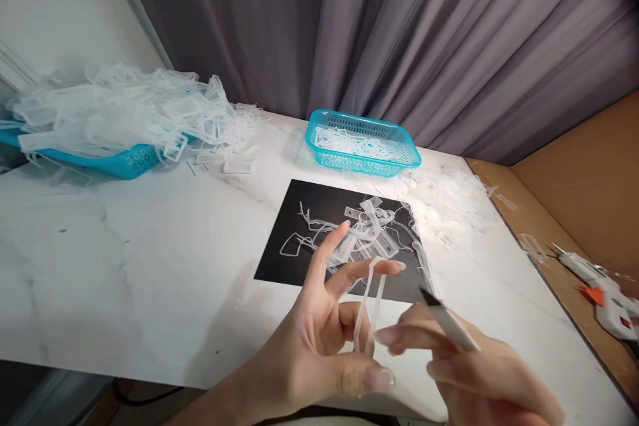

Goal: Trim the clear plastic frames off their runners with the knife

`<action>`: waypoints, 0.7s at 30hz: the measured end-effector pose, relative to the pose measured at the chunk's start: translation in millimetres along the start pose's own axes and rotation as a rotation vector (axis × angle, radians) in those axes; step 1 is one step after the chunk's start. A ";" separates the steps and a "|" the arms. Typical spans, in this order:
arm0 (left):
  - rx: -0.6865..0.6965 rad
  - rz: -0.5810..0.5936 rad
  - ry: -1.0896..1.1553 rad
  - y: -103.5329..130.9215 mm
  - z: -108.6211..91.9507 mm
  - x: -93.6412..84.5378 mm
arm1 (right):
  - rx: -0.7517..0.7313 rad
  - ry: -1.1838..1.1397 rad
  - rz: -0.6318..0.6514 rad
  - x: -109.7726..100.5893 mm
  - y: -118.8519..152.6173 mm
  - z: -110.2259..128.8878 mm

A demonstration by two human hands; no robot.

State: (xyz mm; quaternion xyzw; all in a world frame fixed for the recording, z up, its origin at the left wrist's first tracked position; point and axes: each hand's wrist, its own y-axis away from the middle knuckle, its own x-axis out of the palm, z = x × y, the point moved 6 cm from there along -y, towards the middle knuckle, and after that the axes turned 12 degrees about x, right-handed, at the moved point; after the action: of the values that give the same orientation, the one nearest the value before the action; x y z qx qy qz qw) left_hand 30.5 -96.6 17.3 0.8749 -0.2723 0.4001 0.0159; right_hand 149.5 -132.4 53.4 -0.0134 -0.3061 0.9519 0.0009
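My left hand (324, 333) holds a thin translucent rectangular plastic frame (363, 306), looped over one finger with its lower end near the thumb. The index finger is raised. Close beside it, my right hand (479, 359) grips a white-handled craft knife (454, 326) with a dark blade, pointing up and left. Fingertips of the right hand are at or near the frame's lower side; whether they touch it I cannot tell. Below and beyond the hands lies a black mat (277, 239), bearing a tangle of clear plastic pieces and trimmed strips (369, 233).
A blue basket (364, 163) at the back holds thin white frames. A heaped blue basket (130, 163) of clear plastic parts stands at left. Plastic scraps (449, 200) lie at right, and a white glue gun (594, 279) rests near the right-hand board.
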 end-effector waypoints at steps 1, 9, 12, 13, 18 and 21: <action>-0.006 0.012 -0.005 0.1 0.2 0.5 | 0.001 0.009 0.026 3.4 0.4 1.4; -0.050 0.081 -0.022 2.2 -0.1 3.5 | 0.052 0.087 0.095 7.1 6.9 -1.8; -0.061 0.069 0.006 2.3 0.3 5.6 | 0.047 0.106 0.107 8.6 4.6 -3.0; -0.055 0.059 0.014 1.9 -0.2 5.6 | 0.059 0.104 0.076 7.7 3.8 -4.1; -0.037 0.011 -0.035 0.5 -4.0 2.2 | 0.163 -0.029 0.015 6.7 2.9 -14.3; -0.030 -0.012 -0.099 1.2 -5.1 0.5 | 0.272 -0.125 -0.006 5.5 2.7 -23.0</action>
State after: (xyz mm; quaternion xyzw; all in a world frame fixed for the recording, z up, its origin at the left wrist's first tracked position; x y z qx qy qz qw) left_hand 26.7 -96.6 20.9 0.8950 -0.2733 0.3522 0.0178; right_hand 144.5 -121.1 33.0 0.0469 -0.1736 0.9836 -0.0135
